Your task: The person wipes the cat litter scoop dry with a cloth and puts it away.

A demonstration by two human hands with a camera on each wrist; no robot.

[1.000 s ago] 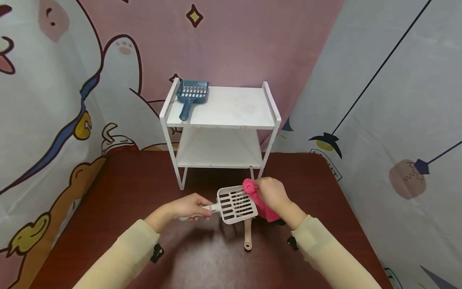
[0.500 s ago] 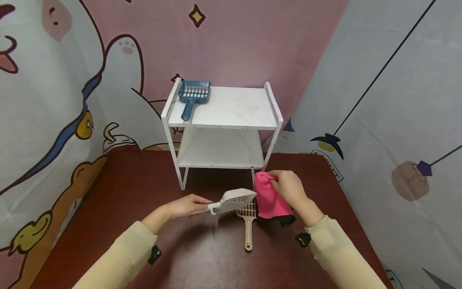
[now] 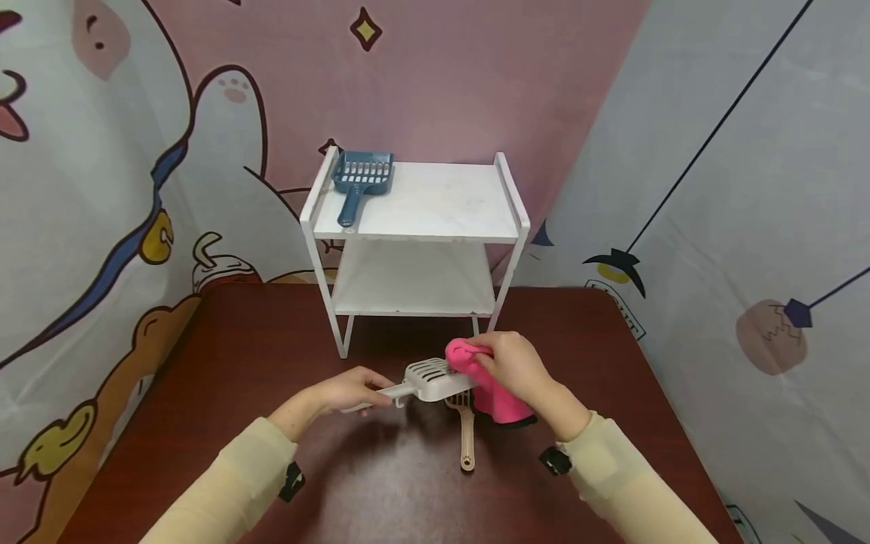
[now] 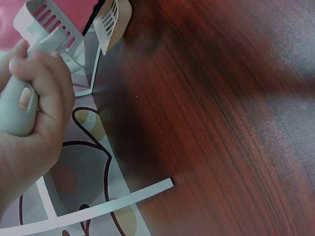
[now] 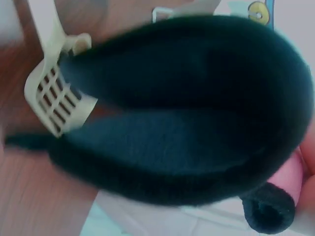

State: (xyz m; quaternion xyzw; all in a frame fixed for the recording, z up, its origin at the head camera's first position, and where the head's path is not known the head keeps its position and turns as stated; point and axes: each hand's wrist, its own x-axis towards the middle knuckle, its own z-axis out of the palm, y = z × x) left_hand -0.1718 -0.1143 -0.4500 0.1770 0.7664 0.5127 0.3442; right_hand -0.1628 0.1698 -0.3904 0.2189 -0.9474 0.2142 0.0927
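Observation:
My left hand (image 3: 340,391) grips the handle of a white slotted litter scoop (image 3: 431,381), held above the table with its head pointing right. Between thumb and fingers, my right hand (image 3: 516,366) pinches a bunched end of a pink cloth garment (image 3: 501,404) with black trim. That pinched end overlaps the white scoop's far right part; whether they touch is hard to tell. The right wrist view looks into the garment's wide dark opening (image 5: 187,88), with a small black-cuffed tube (image 5: 268,209) beside it. Beneath the white scoop lies a beige litter scoop (image 3: 467,438), its head partly hidden.
A white two-tier shelf (image 3: 442,200) stands at the back of the brown table (image 3: 381,483). On its top tier, at the left, rests a blue litter scoop (image 3: 363,177). Printed cloth walls (image 3: 462,75) enclose the back and sides.
The white scoop's head tilted, then partly levelled again. My right hand swung right and up with the garment, then came back left over the scoop's end. The beige and blue scoops stayed put.

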